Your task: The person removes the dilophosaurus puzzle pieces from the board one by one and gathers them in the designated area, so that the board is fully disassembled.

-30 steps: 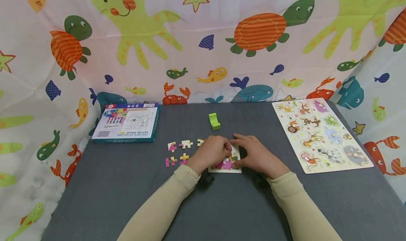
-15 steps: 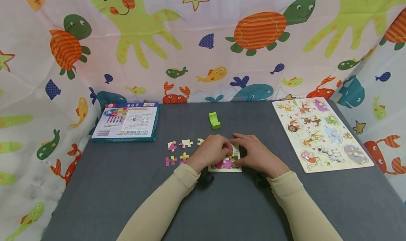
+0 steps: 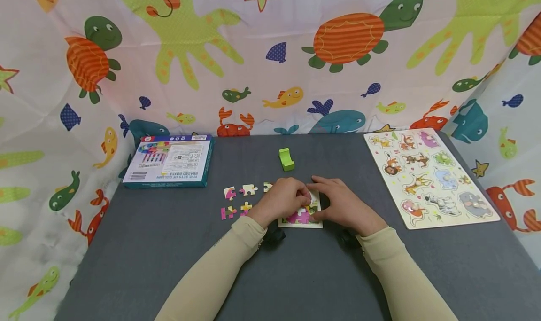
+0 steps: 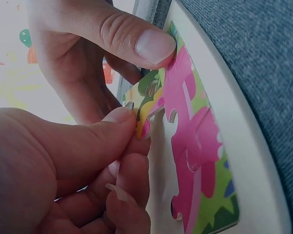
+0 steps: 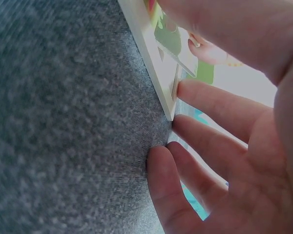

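A small jigsaw puzzle tray (image 3: 291, 226) with a pale border lies in front of me, pink pieces (image 4: 183, 117) fitted along its near side. My left hand (image 3: 285, 199) pinches a jigsaw piece (image 4: 145, 113) between thumb and forefinger, tilted over the tray; the left wrist view shows it green, yellow and pink. Across from it, my right hand (image 3: 344, 207) rests at the tray's right side, its thumb (image 4: 154, 46) on the pieces. In the right wrist view its fairly straight fingers (image 5: 219, 105) touch the tray's edge and the cloth. The left hand hides part of the tray.
Several loose jigsaw pieces (image 3: 248, 190) lie left of the tray. Behind it stands a green block (image 3: 286, 160). A flat cardboard box (image 3: 169, 163) is at the back left, and an animal puzzle board (image 3: 422, 170) at the right. A printed cloth (image 3: 270, 76) hangs behind the table.
Both hands keep nearly the same place, the left still pinching the jigsaw piece over the tray. The head view has shifted very slightly.
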The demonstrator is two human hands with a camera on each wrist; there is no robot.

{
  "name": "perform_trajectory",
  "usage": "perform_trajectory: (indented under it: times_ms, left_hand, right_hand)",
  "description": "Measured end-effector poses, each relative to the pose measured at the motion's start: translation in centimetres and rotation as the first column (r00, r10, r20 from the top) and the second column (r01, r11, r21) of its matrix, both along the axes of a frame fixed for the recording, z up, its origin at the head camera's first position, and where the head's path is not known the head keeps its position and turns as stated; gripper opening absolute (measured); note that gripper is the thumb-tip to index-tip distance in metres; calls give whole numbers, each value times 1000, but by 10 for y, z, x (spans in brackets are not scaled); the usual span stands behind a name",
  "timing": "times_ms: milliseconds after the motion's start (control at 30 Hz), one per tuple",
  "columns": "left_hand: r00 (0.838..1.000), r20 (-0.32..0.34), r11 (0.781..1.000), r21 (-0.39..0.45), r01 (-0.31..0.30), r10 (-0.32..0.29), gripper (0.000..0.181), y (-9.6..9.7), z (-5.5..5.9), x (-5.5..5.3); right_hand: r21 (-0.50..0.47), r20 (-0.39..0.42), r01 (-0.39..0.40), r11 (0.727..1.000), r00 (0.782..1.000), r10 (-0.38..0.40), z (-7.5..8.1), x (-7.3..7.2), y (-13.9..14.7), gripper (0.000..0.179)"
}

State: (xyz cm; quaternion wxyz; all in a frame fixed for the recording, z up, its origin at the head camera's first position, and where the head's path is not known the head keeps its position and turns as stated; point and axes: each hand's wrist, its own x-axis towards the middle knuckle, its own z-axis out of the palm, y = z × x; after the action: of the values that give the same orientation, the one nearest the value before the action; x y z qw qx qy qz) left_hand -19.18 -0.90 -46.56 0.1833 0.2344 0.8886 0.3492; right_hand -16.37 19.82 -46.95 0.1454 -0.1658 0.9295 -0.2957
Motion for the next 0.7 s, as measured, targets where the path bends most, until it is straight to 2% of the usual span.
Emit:
perform_trajectory:
  times_ms: [300,600,700]
  left_hand:
    - [1000,-1,1000,22,14,-14,12,-2,-1,-2]
    - [1000,-4,999,24,26,-26,13,-5,2,-3]
    - [1000,15,999,34,17,-18,13,-11,4,-5]
  right_hand:
    - [4,4,-2,1000,1000,2,1,0,2,81]
    - [4,3,3,1000,1000,-3,1,0,1,82]
    - [2,1,5,1000,1000,-5,0,0,-1,82]
